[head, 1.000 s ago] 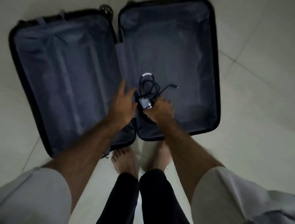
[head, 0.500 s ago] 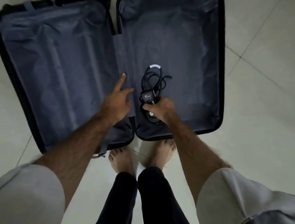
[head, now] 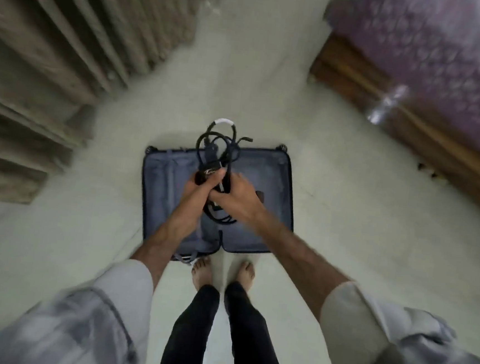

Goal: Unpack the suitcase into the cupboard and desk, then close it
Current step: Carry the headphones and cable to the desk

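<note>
The open suitcase (head: 265, 181) lies flat on the floor in front of my bare feet, and its blue-grey lining shows nothing inside. Above it I hold a black charger with a coiled cable (head: 222, 141) that has a white band at its top loop. My left hand (head: 199, 187) grips the charger's adapter block, thumb across it. My right hand (head: 239, 197) holds the cable strands just beside it, and loose loops hang below both hands.
Brown pleated curtains (head: 56, 49) hang on the left. A bed with a purple patterned mattress (head: 433, 53) and wooden frame (head: 384, 107) stands on the right. Pale tiled floor (head: 331, 219) surrounds the suitcase.
I have stood up, so the suitcase looks smaller and farther below. The charger has been lifted out of the right half, and my left hand has left the lining and joined the right on it.
</note>
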